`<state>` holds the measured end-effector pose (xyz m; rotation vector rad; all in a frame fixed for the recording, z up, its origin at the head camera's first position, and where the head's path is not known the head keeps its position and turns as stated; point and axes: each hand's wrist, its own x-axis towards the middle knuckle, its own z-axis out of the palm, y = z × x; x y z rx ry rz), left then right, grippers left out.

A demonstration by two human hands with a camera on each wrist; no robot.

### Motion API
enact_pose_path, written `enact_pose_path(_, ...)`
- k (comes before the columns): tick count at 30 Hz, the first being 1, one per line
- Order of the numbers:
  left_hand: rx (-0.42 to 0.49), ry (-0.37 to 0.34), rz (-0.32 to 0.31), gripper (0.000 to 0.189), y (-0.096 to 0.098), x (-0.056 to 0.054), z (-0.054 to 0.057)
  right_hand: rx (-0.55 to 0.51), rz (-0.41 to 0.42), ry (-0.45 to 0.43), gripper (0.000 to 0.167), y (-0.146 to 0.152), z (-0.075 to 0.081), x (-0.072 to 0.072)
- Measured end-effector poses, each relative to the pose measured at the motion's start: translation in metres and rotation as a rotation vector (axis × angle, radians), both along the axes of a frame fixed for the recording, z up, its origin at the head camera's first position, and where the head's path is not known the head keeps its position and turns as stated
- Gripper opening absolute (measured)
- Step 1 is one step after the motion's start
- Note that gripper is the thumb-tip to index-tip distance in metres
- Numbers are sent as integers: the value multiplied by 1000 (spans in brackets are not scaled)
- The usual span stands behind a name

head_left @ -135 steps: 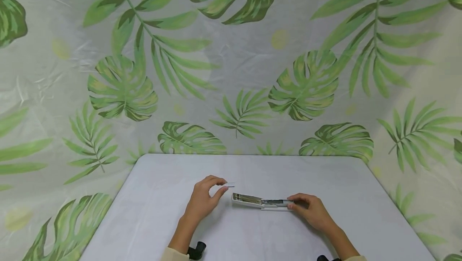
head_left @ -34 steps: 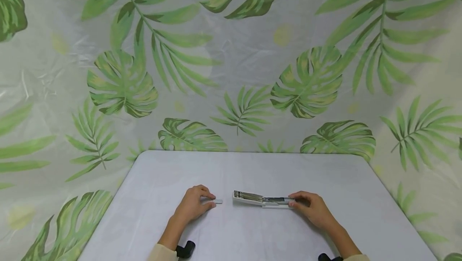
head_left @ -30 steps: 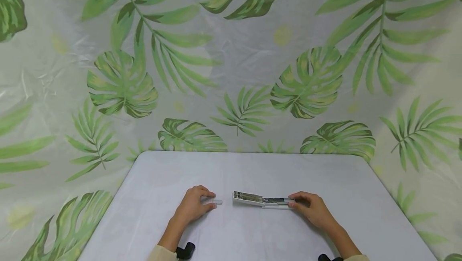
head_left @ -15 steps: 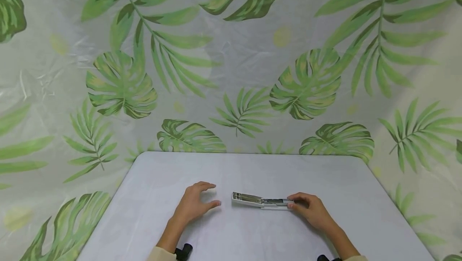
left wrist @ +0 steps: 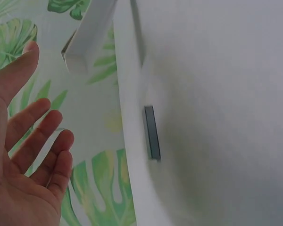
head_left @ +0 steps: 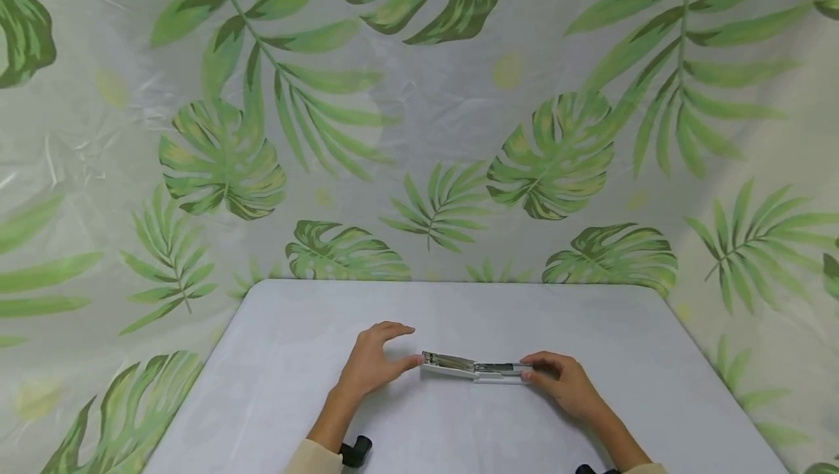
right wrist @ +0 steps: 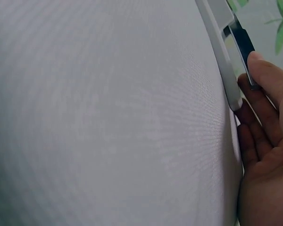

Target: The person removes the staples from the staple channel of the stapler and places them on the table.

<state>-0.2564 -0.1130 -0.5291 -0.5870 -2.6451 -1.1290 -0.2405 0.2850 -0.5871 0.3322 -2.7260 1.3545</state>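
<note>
A white stapler [head_left: 483, 367] stands opened out on the table, its lid [head_left: 448, 365] swung back to the left. My right hand [head_left: 564, 379] pinches the stapler's right end between thumb and fingers; in the right wrist view the thumb lies on its dark magazine [right wrist: 244, 44]. My left hand [head_left: 372, 365] has its fingers spread and holds nothing. Its thumb tip is right at the lid's left end. In the left wrist view a grey strip of staples [left wrist: 152, 133] lies on the table; the left hand hides it in the head view.
The white table [head_left: 498, 430] has rounded far corners. Behind it hangs a leaf-patterned cloth [head_left: 419, 132]. A black wrist mount [head_left: 357, 452] sits at the left sleeve [head_left: 314, 457].
My left hand lowered the staple strip to the table and let go. The fingers opened, and the hand moved right to the lid's tip. My right hand stayed on the stapler.
</note>
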Motion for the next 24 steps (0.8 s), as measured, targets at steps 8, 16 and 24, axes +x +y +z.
enact_pose_path(8,30,32,-58,51,33,-3,11,-8,0,25,18,0,0,2)
enact_pose_path(16,14,69,-109,54,62,-8,9,-36,8,2,21,-1,0,4)
enact_pose_path(24,22,97,-157,44,89,-9,11,-42,3,-13,21,-2,4,6)
